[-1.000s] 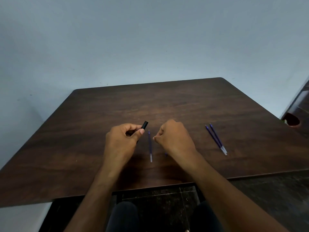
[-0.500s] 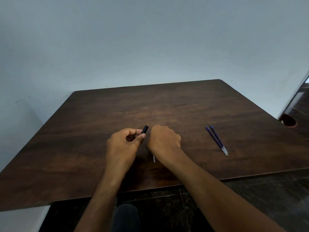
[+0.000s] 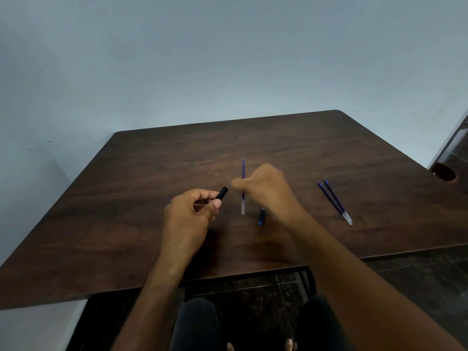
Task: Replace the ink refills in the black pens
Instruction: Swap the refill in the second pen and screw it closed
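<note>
My left hand is closed around a black pen barrel, whose open end pokes out past my thumb. My right hand pinches a thin blue ink refill, held nearly upright just right of the barrel; its pale end hangs below my fingers. A short dark pen piece lies on the table under my right wrist. Two more blue refills lie side by side on the wooden table to the right.
The table's near edge runs above my knees, with dark tiled floor below. A pale wall stands behind the far edge. A dark piece of furniture sits at the far right.
My right hand has picked the refill up off the table and raised it upright beside the barrel. My left hand has kept its hold on the barrel.
</note>
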Motion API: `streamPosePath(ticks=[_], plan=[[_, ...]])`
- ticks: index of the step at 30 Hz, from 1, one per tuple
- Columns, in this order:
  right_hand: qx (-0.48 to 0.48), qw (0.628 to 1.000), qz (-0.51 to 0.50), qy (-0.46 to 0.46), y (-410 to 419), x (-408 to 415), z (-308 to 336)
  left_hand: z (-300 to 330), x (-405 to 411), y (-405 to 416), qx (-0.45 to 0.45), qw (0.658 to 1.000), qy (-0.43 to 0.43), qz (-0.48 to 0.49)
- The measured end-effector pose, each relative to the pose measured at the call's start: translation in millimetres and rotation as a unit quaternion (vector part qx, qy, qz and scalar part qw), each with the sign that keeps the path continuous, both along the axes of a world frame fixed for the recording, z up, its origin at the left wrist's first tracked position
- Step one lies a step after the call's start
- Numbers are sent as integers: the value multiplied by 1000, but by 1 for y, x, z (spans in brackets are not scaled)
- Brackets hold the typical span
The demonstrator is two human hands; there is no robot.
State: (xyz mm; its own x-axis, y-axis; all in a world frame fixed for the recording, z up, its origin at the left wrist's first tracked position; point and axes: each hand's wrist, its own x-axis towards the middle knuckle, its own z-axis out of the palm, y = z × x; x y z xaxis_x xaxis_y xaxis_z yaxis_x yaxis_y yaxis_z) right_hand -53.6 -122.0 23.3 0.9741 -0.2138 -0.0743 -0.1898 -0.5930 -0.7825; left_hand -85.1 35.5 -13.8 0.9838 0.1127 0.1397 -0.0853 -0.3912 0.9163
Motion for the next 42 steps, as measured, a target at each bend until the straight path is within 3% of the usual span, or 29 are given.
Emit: streamPosePath(ticks=[4,11,33,42], plan=[[211,977,-25,-1,-20,-9,1,-4,3,-5,8,1000,9,-27],[301,948,-44,-87,-37,-13,1,-8,1,-14,29,998,1,-56],[307,939,-32,-155,-38,-16,-15,-3,2,-27,39,997,-6,-66],[240,961,12,-137,-29,-22,-35,0,4,-34,56,996,2,-65]])
